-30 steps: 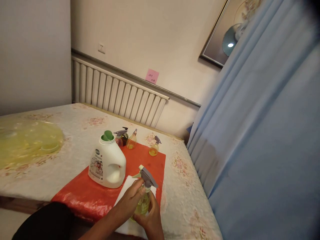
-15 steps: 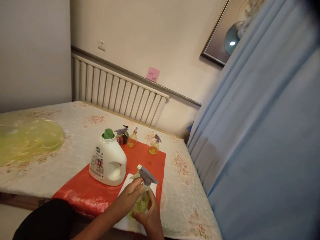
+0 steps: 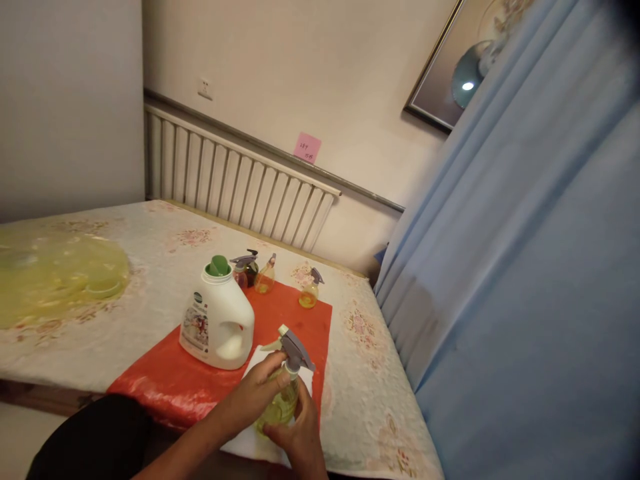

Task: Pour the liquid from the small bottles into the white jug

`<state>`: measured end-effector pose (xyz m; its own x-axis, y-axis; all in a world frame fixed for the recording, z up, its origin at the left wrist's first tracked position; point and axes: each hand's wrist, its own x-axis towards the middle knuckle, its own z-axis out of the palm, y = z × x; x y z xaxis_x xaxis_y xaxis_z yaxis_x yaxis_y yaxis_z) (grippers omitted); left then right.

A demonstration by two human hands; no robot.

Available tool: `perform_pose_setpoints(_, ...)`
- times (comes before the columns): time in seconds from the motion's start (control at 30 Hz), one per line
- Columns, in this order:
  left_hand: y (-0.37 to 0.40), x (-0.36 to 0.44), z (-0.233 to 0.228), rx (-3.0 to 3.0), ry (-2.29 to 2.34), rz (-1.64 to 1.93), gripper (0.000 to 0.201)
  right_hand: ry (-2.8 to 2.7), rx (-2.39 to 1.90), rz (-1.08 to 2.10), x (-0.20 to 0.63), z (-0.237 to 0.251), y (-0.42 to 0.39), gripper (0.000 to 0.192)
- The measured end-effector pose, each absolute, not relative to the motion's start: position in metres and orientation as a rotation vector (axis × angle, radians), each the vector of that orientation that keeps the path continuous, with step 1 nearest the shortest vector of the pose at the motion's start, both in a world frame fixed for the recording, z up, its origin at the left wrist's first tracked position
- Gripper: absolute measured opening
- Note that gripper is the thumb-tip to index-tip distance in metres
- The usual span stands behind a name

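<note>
Both my hands are on a clear spray bottle (image 3: 281,408) of yellowish liquid with a grey and cream trigger head. My left hand (image 3: 265,383) grips it at the neck, just under the trigger. Lower down, my right hand (image 3: 300,427) wraps round the body from the right side. The bottle tilts slightly above a white cloth (image 3: 250,437), which lies on a red mat (image 3: 165,387). To the left stands a big white detergent jug (image 3: 217,323) with a green spout in its open mouth.
Farther back stand a small spray bottle (image 3: 309,293), another clear one (image 3: 265,277) and a cluster of darker bottles (image 3: 245,270). A yellow translucent plastic heap (image 3: 65,273) lies left on the floral cloth (image 3: 360,373). A blue curtain (image 3: 525,267) hangs right.
The spray bottle's head has tipped slightly, its nozzle end rising a little, with both hands still on it. The view has shifted slightly; the other bottles and the jug stay put.
</note>
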<state>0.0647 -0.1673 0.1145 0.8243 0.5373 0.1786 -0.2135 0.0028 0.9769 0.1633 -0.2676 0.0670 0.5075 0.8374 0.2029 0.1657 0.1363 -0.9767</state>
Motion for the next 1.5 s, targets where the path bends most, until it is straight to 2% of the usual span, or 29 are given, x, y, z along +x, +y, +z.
perform_pose_setpoints(0.3, -0.164, 0.071, 0.102, 1.298, 0.348, 0.686, 0.042, -0.994, -1.388, 0.615, 0.157, 0.074, -0.269, 0.071)
perform_pose_setpoints(0.5, -0.16, 0.059, 0.112, 1.448, 0.255, 0.545, 0.037, -0.941, -1.364, 0.646, 0.16, 0.069, -0.269, 0.08)
perform_pose_setpoints(0.8, -0.16, 0.07, 0.097, 1.327, 0.358, 0.658, 0.042, -0.977, -1.382, 0.622, 0.156, 0.069, -0.269, 0.075)
perform_pose_setpoints(1.0, -0.16, 0.062, 0.112, 1.423, 0.297, 0.563, 0.032, -0.964, -1.383, 0.62, 0.157, 0.071, -0.27, 0.077)
perform_pose_setpoints(1.1, -0.158, 0.062, 0.119, 1.396, 0.312, 0.602, 0.033, -0.972, -1.438, 0.587, 0.156, 0.068, -0.27, 0.074)
perform_pose_setpoints(1.27, -0.153, 0.059, 0.138, 1.384, 0.368, 0.663, 0.031, -0.925, -1.518, 0.587, 0.158, 0.062, -0.271, 0.084)
perform_pose_setpoints(1.5, -0.152, 0.052, 0.168, 1.445, 0.402, 0.726, 0.025, -0.927, -1.535, 0.608, 0.156, 0.069, -0.273, 0.08)
